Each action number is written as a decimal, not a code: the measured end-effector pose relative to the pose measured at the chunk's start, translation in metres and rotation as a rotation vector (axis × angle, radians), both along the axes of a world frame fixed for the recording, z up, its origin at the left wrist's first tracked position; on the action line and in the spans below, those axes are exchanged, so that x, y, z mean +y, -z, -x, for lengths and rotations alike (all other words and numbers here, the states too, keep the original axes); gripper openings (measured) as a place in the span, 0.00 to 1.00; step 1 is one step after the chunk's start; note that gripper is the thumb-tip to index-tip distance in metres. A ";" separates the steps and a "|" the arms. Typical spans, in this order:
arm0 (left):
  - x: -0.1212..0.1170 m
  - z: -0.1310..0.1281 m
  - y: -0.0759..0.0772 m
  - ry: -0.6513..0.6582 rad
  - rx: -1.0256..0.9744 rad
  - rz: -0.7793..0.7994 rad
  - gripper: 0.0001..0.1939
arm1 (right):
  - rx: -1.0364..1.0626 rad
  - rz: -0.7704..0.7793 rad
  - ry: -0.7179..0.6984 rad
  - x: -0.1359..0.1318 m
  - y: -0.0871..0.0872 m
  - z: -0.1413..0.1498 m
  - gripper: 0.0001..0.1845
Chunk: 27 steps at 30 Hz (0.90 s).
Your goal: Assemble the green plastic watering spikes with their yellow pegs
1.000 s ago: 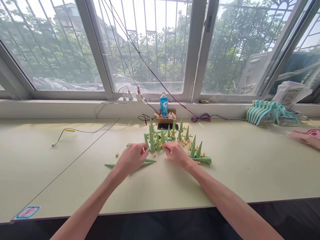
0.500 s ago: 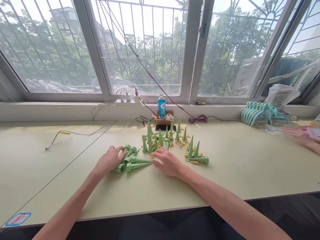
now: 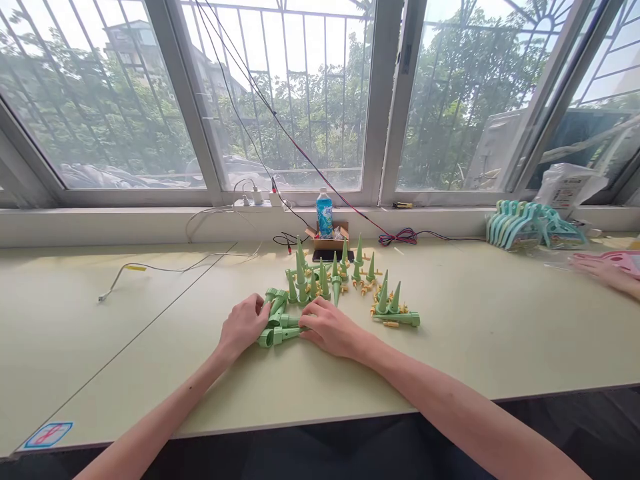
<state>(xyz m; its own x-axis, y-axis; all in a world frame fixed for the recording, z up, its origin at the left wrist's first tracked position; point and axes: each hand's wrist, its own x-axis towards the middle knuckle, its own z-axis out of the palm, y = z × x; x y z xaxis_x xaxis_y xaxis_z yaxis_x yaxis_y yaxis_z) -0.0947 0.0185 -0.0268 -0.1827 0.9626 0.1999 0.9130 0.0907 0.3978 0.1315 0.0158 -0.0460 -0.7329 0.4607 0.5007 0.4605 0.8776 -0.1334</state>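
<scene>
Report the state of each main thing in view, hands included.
Loose green spikes: lying heaped.
Left hand: curled against loose spikes, grip unclear.
Right hand: curled over spike ends, grip unclear.
Standing green spikes: mostly points up.
Yellow fittings: scattered.
Blue bottle: upright.
Cardboard box: flaps open.
Red-and-dark cable: partly coiled.
Hangers: bunched together.

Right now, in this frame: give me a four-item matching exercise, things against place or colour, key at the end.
Things
1. Left hand
2. Bottle
3. Right hand
4. Hangers

Place or colour
A. At the right end of the pile of lying green spikes, by the narrow ends
B. Pale teal, bunched toward the right, near the window sill
C. At the left side of that same pile
D. Blue, upright at the small cardboard box

Pairs: 1-C, 2-D, 3-A, 4-B
</scene>
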 end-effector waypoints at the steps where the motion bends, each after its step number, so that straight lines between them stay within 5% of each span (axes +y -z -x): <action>1: 0.000 -0.003 0.001 -0.013 -0.021 -0.021 0.12 | -0.003 0.002 0.011 0.001 -0.001 -0.001 0.07; 8: 0.004 -0.009 0.008 -0.025 -0.175 -0.252 0.10 | 0.008 0.021 0.073 0.007 -0.002 -0.011 0.06; 15: -0.010 -0.011 -0.020 -0.045 -0.321 -0.588 0.09 | 0.104 0.070 0.089 0.006 -0.003 -0.014 0.04; 20: -0.023 -0.050 -0.031 0.203 -0.319 -0.764 0.07 | 0.323 0.106 0.093 0.003 -0.003 -0.013 0.09; 24: -0.019 -0.089 -0.018 0.441 -0.291 -0.718 0.07 | 0.652 0.175 0.176 0.001 -0.005 -0.014 0.16; 27: -0.011 -0.107 -0.003 0.466 -0.347 -0.683 0.06 | 0.800 0.250 0.250 0.001 -0.006 -0.020 0.19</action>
<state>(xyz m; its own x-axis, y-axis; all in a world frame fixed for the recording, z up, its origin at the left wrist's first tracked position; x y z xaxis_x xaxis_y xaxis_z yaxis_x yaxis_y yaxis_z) 0.0123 0.0078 -0.0237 0.0405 0.6451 0.7630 0.6164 -0.6171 0.4891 0.1511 0.0163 -0.0396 -0.0680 0.7258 0.6846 0.3216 0.6655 -0.6736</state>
